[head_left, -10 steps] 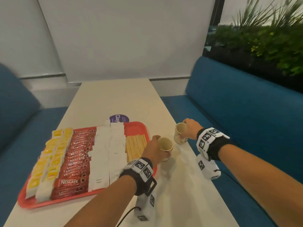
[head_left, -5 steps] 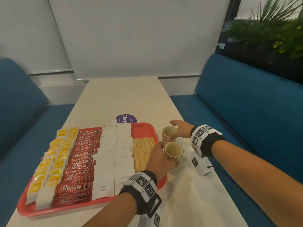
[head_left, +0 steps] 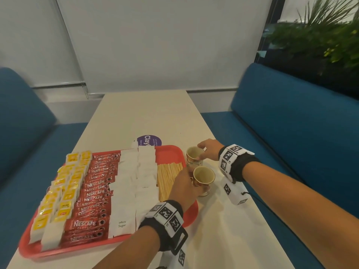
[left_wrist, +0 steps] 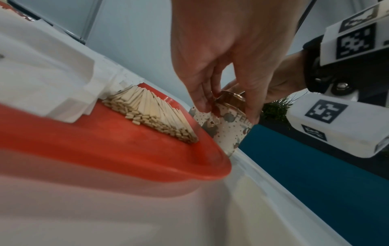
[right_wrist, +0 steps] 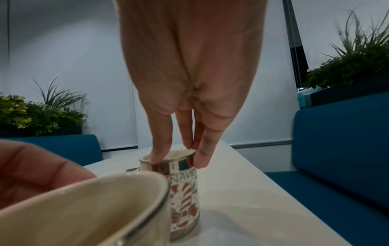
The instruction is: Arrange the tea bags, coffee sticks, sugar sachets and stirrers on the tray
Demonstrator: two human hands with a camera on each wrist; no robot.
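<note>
A red tray point(head_left: 171, 154) on the white table carries yellow tea bags point(head_left: 64, 193), red Nescafe coffee sticks point(head_left: 93, 193), white sugar sachets point(head_left: 136, 183) and a stack of wooden stirrers point(head_left: 169, 177) point(left_wrist: 155, 116). Just right of the tray, my left hand point(head_left: 184, 183) grips a small printed cup point(head_left: 204, 177) point(left_wrist: 229, 123) near its rim. My right hand point(head_left: 209, 152) pinches the rim of a second printed cup point(head_left: 194, 156) point(right_wrist: 183, 191), which stands on the table just beyond the first. Both cups look empty.
A round purple sticker point(head_left: 149, 140) lies on the table behind the tray. Blue benches point(head_left: 291, 133) run along both sides of the table. Potted plants point(head_left: 320, 39) stand behind the right bench. Bare tabletop point(head_left: 147, 109) stretches toward the wall.
Both hands have brought their cups leftward, close to the tray's right edge. The two cups now stand nearer each other.
</note>
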